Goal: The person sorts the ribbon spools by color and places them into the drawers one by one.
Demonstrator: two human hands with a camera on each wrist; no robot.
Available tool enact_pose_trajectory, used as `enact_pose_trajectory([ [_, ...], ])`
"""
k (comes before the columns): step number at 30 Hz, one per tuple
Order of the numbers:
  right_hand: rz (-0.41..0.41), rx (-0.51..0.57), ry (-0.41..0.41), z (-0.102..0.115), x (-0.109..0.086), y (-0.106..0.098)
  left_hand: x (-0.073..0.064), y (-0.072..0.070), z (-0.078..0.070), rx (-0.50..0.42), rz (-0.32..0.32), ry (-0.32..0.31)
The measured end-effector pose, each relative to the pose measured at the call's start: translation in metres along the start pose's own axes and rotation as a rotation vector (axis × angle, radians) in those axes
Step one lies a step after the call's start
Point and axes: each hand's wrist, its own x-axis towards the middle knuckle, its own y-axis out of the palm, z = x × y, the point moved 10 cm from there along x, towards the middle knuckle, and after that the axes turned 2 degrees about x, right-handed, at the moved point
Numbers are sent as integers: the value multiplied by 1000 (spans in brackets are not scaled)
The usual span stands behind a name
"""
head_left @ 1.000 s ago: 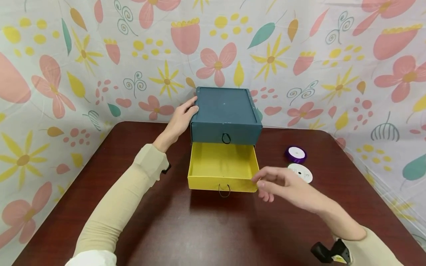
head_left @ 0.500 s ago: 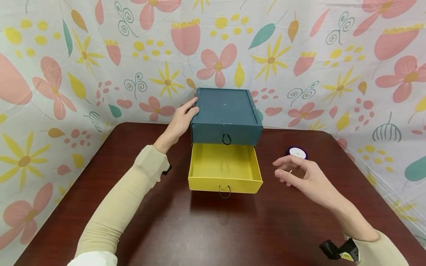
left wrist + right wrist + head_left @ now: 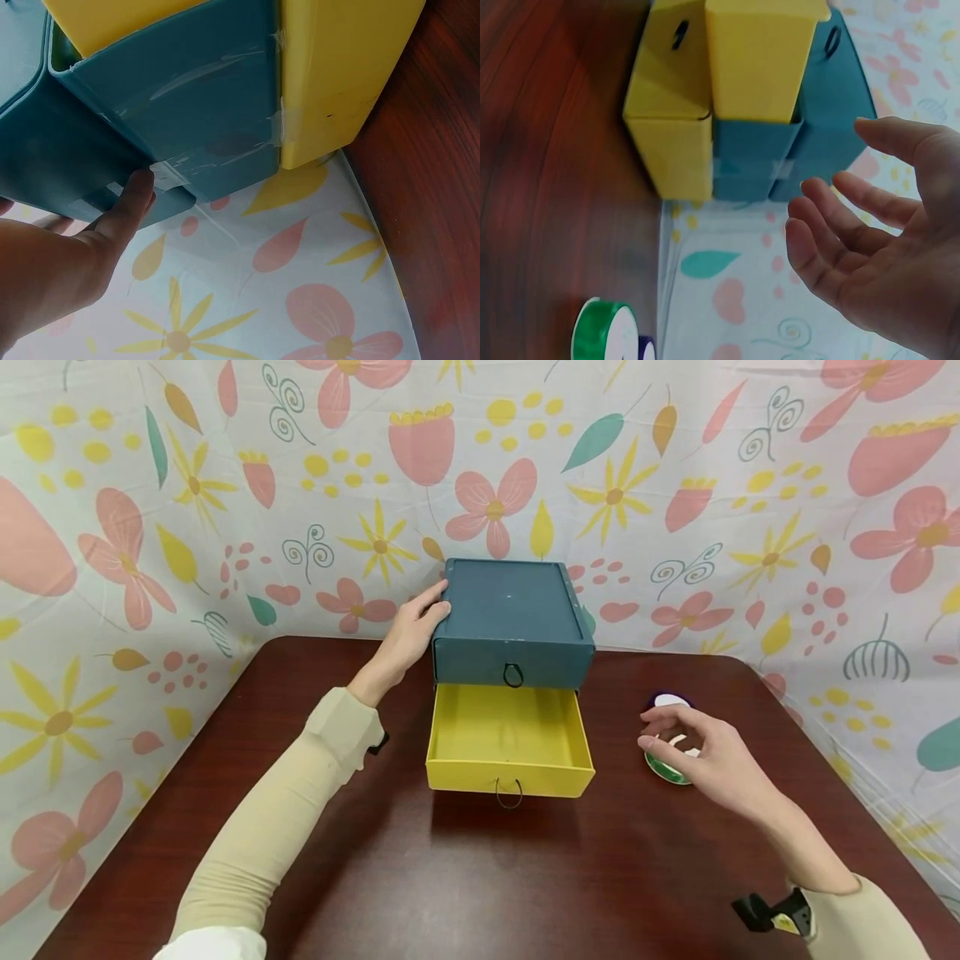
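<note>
A drawer box with a dark teal top section [image 3: 513, 602] stands at the back of the table. Below that top, a yellow drawer [image 3: 506, 775] with a thin loop handle is pulled out, its inside bare. My left hand [image 3: 408, 631] rests against the box's left side, with the thumb on the teal wall in the left wrist view. My right hand [image 3: 716, 764] hovers over a green ribbon spool [image 3: 666, 773], fingers loosely bent and holding nothing. The hand partly hides that spool. Just behind it lies a purple ribbon spool [image 3: 670, 700], also partly covered in the head view.
The right wrist view shows a yellow bottom section [image 3: 671, 150] beneath the pulled-out drawer, resting on the dark red-brown table [image 3: 480, 893]. A flower-printed cloth [image 3: 300, 468] hangs right behind the box and along both sides of the table.
My right hand has moved right, from the yellow drawer's front right corner to above the green spool. My left hand stays against the box, and the drawer remains pulled out.
</note>
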Motion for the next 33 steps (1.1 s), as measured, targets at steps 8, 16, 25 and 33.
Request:
enact_pose_trajectory([
  [8, -34, -68, 5, -20, 1, -3, 0, 1, 0, 3, 1, 0],
  [16, -13, -164, 12, -39, 3, -1, 1, 1, 0, -3, 2, 4],
  [25, 137, -237, 117, -73, 6, 12, 0, 0, -2, 2, -9, 22],
  [33, 204, -272, 168, -95, 8, 21, -1, 0, -3, 0, -6, 19],
])
